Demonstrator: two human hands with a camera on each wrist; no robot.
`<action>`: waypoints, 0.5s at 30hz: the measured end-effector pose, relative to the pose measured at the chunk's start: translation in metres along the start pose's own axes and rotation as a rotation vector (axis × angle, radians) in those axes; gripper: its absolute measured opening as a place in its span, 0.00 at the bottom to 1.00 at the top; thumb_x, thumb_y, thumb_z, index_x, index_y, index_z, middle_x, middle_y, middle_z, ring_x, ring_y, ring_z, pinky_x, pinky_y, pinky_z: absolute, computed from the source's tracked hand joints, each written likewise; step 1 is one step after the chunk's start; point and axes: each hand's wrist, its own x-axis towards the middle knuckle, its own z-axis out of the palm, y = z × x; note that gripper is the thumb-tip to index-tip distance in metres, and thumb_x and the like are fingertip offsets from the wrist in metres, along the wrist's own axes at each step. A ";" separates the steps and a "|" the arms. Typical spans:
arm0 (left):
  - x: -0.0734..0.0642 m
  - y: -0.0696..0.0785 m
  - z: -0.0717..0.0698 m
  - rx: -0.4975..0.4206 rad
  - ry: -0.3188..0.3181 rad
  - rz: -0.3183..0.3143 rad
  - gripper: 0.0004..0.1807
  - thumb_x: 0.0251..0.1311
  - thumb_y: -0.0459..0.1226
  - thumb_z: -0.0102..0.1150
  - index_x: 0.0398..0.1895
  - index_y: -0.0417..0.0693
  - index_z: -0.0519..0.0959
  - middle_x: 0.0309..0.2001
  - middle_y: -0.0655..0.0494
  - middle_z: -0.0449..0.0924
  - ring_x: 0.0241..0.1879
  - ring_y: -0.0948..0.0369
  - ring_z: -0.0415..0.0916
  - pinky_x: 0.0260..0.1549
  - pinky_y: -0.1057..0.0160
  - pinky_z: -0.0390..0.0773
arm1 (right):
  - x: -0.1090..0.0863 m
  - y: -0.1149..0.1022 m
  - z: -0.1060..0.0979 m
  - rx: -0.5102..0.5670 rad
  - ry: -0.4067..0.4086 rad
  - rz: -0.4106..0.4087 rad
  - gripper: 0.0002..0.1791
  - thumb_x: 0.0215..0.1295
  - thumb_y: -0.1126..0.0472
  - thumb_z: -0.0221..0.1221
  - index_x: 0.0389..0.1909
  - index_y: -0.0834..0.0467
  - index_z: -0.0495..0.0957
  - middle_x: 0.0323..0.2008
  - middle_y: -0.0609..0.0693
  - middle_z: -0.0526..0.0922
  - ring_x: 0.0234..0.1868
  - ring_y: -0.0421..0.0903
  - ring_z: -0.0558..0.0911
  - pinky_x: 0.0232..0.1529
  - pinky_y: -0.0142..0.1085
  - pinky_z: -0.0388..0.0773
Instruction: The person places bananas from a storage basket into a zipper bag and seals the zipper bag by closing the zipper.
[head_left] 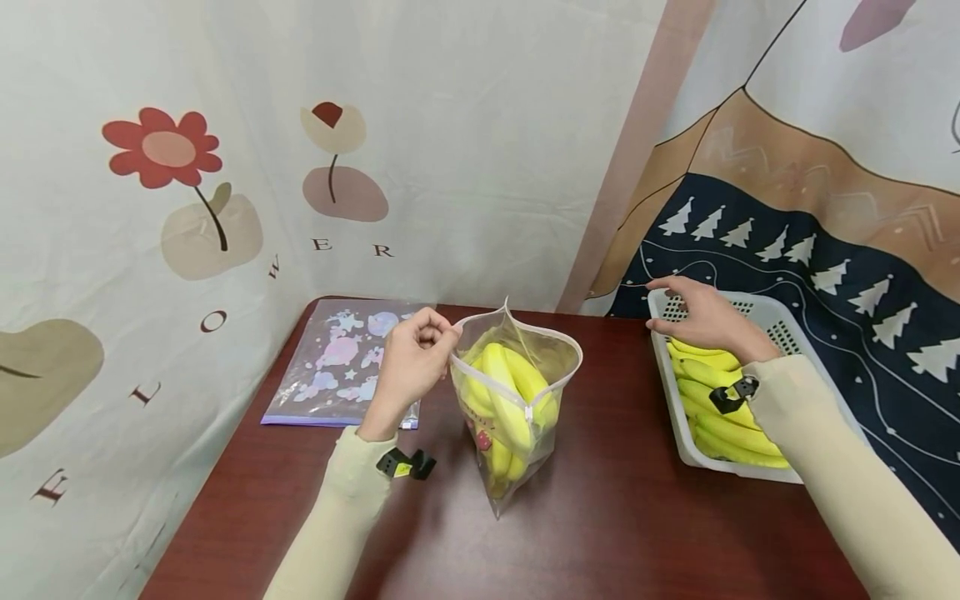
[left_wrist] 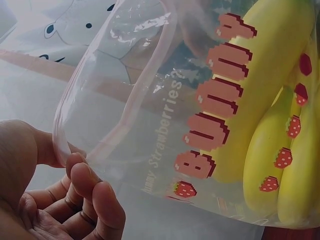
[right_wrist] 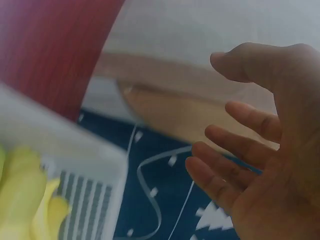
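Observation:
My left hand [head_left: 417, 354] pinches the pink-edged rim of a clear zip bag [head_left: 501, 492] at its left corner. The bag's mouth gapes, and several bananas [head_left: 517, 400] sit inside it. Red "BUNNY" lettering [left_wrist: 215, 105] and small strawberries are printed on its side in the left wrist view. Over the far left part of a pale plastic basket [head_left: 678, 425] is my right hand [head_left: 701, 312], fingers spread and holding nothing. More bananas [head_left: 720, 408] lie in that basket, partly hidden under the right forearm. The right wrist view shows the empty palm [right_wrist: 265, 170] beside the basket's corner.
A flat, printed zip bag [head_left: 337, 358] with a purple edge lies at the table's back left. The dark red table [head_left: 600, 517] ends at the back against a hanging cloth [head_left: 480, 150] with flower and tree prints. Black cameras are strapped at both wrists.

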 end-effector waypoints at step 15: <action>0.001 -0.002 0.000 0.003 -0.009 0.004 0.08 0.68 0.37 0.63 0.30 0.46 0.78 0.15 0.53 0.73 0.11 0.59 0.70 0.11 0.65 0.69 | 0.011 0.071 -0.001 -0.182 -0.148 0.017 0.36 0.65 0.56 0.65 0.70 0.67 0.66 0.69 0.74 0.68 0.69 0.73 0.65 0.68 0.71 0.63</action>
